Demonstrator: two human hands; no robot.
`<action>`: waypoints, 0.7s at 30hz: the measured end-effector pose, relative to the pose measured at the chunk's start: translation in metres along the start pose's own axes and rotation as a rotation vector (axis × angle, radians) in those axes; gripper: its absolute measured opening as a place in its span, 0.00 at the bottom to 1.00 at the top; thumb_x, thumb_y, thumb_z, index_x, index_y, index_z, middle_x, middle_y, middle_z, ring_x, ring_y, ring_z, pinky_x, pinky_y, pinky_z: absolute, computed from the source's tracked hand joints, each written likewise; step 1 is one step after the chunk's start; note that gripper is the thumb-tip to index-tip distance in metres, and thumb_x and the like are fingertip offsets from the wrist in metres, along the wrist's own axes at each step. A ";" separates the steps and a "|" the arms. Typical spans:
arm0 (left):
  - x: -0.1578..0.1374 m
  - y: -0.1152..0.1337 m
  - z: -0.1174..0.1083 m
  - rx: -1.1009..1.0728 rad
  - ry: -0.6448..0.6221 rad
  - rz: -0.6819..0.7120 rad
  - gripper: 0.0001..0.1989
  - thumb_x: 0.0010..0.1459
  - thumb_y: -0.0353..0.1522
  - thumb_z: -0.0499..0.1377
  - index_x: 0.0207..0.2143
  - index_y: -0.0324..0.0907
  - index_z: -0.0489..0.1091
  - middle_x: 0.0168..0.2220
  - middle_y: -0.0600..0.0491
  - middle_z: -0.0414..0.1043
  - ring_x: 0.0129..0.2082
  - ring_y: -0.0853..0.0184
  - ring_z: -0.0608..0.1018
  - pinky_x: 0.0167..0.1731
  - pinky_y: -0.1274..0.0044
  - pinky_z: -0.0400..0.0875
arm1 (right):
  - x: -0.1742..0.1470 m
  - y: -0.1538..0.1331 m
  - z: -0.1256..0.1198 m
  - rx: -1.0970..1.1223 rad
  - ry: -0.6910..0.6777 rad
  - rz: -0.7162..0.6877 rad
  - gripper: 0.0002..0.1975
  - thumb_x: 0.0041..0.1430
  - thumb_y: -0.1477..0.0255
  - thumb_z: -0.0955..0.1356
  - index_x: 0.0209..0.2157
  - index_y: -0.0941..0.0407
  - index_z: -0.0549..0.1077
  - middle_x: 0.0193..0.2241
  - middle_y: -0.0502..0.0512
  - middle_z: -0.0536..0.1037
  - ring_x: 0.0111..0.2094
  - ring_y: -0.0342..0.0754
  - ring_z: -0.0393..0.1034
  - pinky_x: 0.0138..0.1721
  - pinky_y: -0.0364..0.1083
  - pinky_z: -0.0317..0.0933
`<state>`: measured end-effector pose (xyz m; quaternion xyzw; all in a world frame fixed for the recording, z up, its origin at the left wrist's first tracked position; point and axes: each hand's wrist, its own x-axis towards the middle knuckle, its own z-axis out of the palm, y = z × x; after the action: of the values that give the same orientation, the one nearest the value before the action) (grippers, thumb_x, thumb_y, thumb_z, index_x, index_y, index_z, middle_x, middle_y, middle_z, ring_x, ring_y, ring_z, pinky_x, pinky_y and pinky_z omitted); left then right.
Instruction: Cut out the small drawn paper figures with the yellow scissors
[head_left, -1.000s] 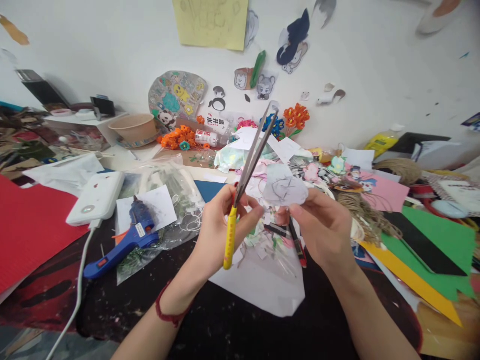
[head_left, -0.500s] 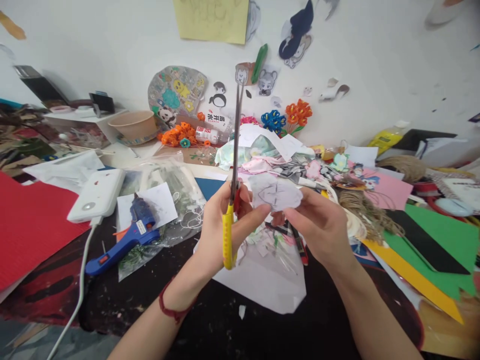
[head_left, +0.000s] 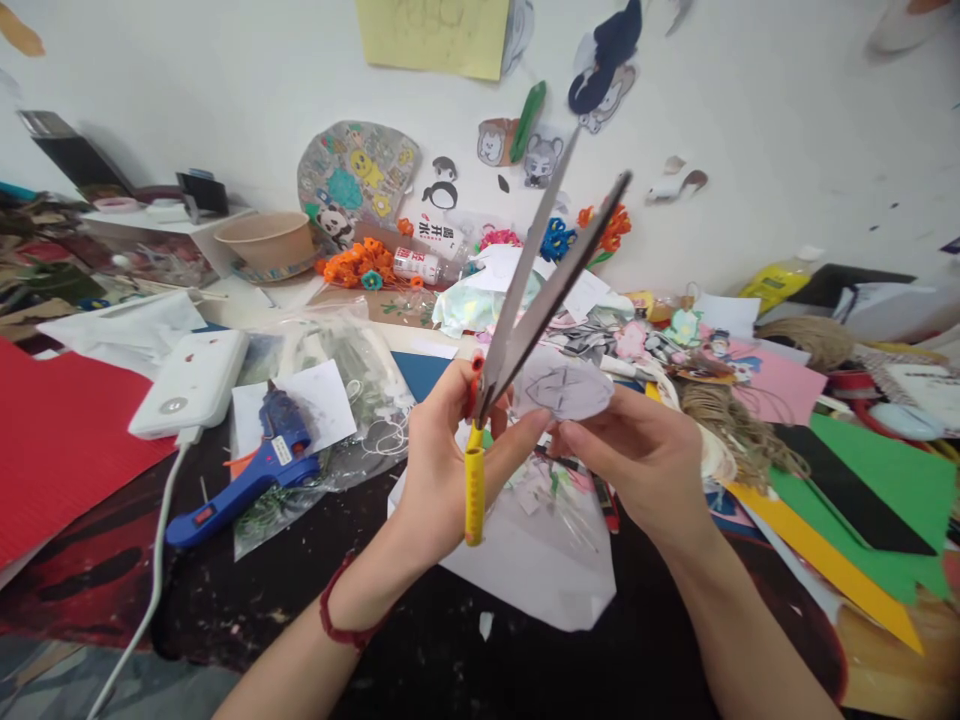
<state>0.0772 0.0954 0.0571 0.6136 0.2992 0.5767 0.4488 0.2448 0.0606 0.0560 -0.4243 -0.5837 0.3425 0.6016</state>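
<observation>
My left hand has scissors with yellow and red handles hooked on it, the blades pointing up and parted. Its thumb also touches the left edge of a small rounded white paper cutout with pencil lines drawn on it. From the right side, my right hand pinches the same cutout between thumb and fingers. The blades stand to the left of the paper. Beneath the hands lies a white sheet with small scraps on it.
A blue glue gun and a white device with a cable lie at left, near a red sheet. Twine and a green sheet are at right. Paper and fabric pieces pile up behind.
The scissors have swung from nearly upright and closed to leaning right with their blades spread. Both hands and the cutout have shifted slightly right.
</observation>
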 end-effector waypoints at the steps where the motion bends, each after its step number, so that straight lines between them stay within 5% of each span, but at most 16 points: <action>1: 0.000 0.000 0.000 0.009 0.001 0.007 0.15 0.55 0.32 0.69 0.30 0.43 0.62 0.28 0.61 0.61 0.26 0.75 0.65 0.29 0.78 0.64 | 0.000 0.000 0.000 -0.001 0.004 -0.009 0.10 0.56 0.77 0.74 0.39 0.50 0.82 0.30 0.49 0.82 0.27 0.41 0.75 0.32 0.40 0.73; 11: 0.000 0.006 -0.001 0.025 -0.044 -0.053 0.15 0.54 0.31 0.69 0.31 0.43 0.62 0.27 0.60 0.61 0.26 0.75 0.65 0.26 0.79 0.62 | -0.001 -0.002 0.002 -0.039 0.009 -0.004 0.11 0.57 0.79 0.73 0.40 0.50 0.82 0.29 0.48 0.82 0.27 0.41 0.75 0.31 0.40 0.73; 21: -0.004 0.000 -0.003 0.214 -0.035 0.085 0.14 0.55 0.31 0.68 0.32 0.43 0.62 0.29 0.59 0.61 0.29 0.73 0.63 0.29 0.77 0.61 | 0.001 -0.003 -0.001 0.060 -0.042 0.095 0.04 0.58 0.76 0.74 0.34 0.52 0.82 0.25 0.47 0.81 0.25 0.40 0.75 0.28 0.38 0.71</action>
<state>0.0737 0.0925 0.0552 0.6802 0.3245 0.5492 0.3612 0.2454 0.0600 0.0590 -0.4259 -0.5649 0.3969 0.5848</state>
